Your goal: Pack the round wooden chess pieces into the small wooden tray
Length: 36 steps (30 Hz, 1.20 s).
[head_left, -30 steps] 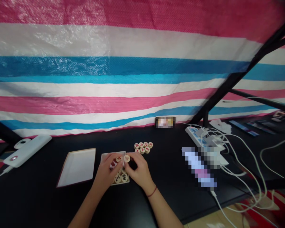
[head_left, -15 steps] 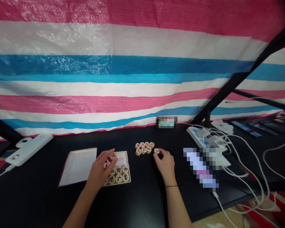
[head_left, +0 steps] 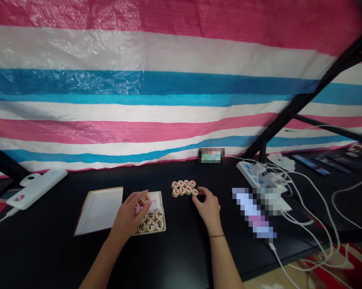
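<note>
My left hand pinches a round Chinese chess piece with a red character, over the open box. In the box's near part sit several pieces with black characters; my hand hides some of its left side. My right hand has thumb and index finger around another red Chinese chess piece, at the right end of the nearer row. That piece sits close beside a two-row group of red pieces on the black table.
Left of the box lies its white-lined lid. A white power bank-like device is farther left. On the right are a power strip, tangled white cables and a blurred-out phone-like object. A striped sheet hangs behind.
My right hand has moved left with its piece, bringing it up to the end of the nearer row. My left hand has shifted slightly right, still pinching its piece.
</note>
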Tool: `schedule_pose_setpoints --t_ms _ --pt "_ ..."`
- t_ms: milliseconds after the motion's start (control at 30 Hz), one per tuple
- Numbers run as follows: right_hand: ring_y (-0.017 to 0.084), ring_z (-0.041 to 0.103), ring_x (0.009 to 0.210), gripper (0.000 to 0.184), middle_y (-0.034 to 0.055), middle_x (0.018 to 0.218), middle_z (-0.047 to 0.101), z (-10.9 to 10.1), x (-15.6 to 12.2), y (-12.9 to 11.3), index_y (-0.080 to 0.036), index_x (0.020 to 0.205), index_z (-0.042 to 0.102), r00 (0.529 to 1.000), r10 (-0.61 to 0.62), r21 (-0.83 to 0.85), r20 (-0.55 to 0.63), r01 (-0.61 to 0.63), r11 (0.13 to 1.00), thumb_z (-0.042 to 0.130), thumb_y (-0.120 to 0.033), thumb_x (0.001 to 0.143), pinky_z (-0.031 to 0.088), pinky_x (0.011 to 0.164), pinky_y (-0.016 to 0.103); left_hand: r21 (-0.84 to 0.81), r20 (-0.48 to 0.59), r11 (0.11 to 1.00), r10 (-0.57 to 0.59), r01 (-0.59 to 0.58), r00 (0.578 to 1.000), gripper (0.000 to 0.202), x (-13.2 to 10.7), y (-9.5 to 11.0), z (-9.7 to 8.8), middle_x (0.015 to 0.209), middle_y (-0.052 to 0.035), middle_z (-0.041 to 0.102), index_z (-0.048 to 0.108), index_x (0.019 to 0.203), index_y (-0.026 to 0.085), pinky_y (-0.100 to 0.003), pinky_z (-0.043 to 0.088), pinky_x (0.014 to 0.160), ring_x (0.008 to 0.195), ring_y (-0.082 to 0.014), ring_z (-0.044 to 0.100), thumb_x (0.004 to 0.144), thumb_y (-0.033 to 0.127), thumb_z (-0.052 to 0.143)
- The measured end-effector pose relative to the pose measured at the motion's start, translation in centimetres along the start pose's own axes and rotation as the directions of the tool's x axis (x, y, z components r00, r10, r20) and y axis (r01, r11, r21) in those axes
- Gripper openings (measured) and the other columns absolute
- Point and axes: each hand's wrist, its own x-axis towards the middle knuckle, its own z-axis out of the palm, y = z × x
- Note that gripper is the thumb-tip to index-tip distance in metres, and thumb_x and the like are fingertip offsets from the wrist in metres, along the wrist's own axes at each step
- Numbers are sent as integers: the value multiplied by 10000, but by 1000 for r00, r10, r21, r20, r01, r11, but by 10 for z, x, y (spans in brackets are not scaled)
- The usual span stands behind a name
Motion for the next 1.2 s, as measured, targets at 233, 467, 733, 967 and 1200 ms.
schedule_pose_setpoints --t_ms 233,467,733,967,1200 --pt "167 568 682 159 34 766 638 3 -31 -52 -189 899 646 919 -394 455 -22 361 814 552 -299 834 465 665 294 88 26 990 106 -108 994 230 -3 6 7 1029 -38 674 619 1080 251 -319 554 822 893 -189 669 876 352 580" --pt "133 525 615 178 -18 680 590 17 -59 -88 -207 853 654 754 -640 614 151 436 658 719 -261 697 448 597 253 68 94 976 202 -208 975 168 -5 15 16 927 -30 659 603 1021 241 -312 548 764 836 -186 644 860 202 570" --pt "145 577 683 143 6 763 631 19 -52 -80 -203 898 639 798 -591 564 114 438 700 620 -217 757 478 659 266 107 115 971 203 -215 972 300 -7 16 18 989 -44 666 577 1174 250 -349 529 829 894 -200 633 878 207 556" --pt "197 624 703 388 74 837 682 1 -10 -22 -148 1018 627 978 3 313 -210 65 948 614 -422 744 490 672 314 149 69 981 114 -123 991 337 -4 3 8 955 -47 661 564 1227 237 -346 536 811 858 -195 640 905 333 538" --pt "240 629 814 444 119 964 699 0 4 13 -136 1028 673 997 10 196 -77 6 981 579 -437 716 486 767 361 143 60 987 71 -79 996 325 -3 -3 3 970 -56 660 576 1220 240 -360 532 834 898 -203 640 917 332 502"
